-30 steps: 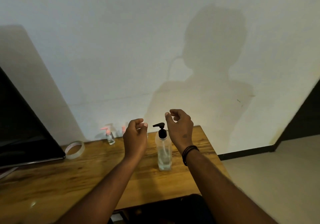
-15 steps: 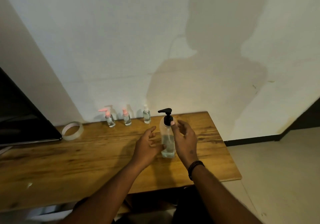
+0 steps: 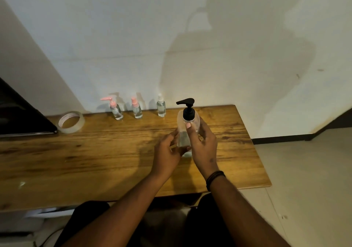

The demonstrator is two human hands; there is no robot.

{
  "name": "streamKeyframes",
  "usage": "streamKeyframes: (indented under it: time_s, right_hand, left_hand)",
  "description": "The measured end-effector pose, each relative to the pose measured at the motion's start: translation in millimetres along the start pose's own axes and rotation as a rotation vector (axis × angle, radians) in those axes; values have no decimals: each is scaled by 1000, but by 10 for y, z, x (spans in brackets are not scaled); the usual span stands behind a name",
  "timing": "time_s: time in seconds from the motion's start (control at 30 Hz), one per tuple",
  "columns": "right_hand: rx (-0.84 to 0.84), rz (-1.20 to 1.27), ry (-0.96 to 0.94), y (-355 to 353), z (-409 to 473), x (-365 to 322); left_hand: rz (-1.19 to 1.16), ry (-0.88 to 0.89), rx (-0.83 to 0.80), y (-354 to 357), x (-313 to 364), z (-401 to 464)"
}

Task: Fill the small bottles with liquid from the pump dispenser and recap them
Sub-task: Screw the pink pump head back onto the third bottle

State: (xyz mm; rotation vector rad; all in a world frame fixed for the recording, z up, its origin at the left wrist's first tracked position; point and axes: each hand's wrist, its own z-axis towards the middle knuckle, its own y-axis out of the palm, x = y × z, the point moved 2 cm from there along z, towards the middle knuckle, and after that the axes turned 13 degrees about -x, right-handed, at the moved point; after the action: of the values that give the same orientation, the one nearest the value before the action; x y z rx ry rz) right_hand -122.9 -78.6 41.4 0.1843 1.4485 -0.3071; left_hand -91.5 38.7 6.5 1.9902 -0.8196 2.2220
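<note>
Head view, desk: a wooden desk point(image 3: 95, 151) stands against a pale wall, seen from above and in front.
Head view, pump dispenser: a clear pump dispenser point(image 3: 187, 130) with a black pump head stands upright near the middle of the desk, partly filled with clear liquid.
Head view, right hand: the right hand point(image 3: 203, 143) wraps the dispenser's body, thumb pressed just under the black collar.
Head view, left hand: the left hand point(image 3: 167, 153) cups the lower left side, fingers curled against it.
Head view, small bottles: three small bottles point(image 3: 137, 107) stand in a row by the wall, well apart from the hands (two with pink tops, one with a clear top), all capped.
Head view, other things: a roll of clear tape point(image 3: 70, 121) lies at the left, beside a dark screen edge point(image 3: 22, 117).
Progress: it looks like the very start; no bottle is opened and no filling is under way, so uncapping, filling and recapping all seem left.
</note>
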Motion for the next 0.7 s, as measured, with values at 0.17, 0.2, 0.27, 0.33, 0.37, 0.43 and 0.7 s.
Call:
streamKeyframes:
  time_s: [0.17, 0.2, 0.27, 0.33, 0.37, 0.43, 0.7]
  right_hand:
    - [-12, 21, 9, 31, 183, 28]
    - [-9, 22, 7, 32, 232, 33]
    - [3, 16, -5, 31, 341, 49]
    - [3, 27, -12, 30, 459, 56]
    - [-1, 28, -17, 30, 526, 60]
    - [-5, 15, -27, 34, 667, 76]
    - [27, -41, -18, 47, 1199, 210]
  left_hand:
    - [-7, 8, -4, -17, 10, 166]
    - [-5, 7, -4, -23, 1, 218]
    - [-1, 7, -6, -30, -21, 329]
    - [-4, 2, -8, -33, -28, 448]
    - [-9, 2, -13, -35, -19, 510]
    - [-27, 5, -23, -46, -11, 643]
    - [24, 42, -10, -72, 19, 1113]
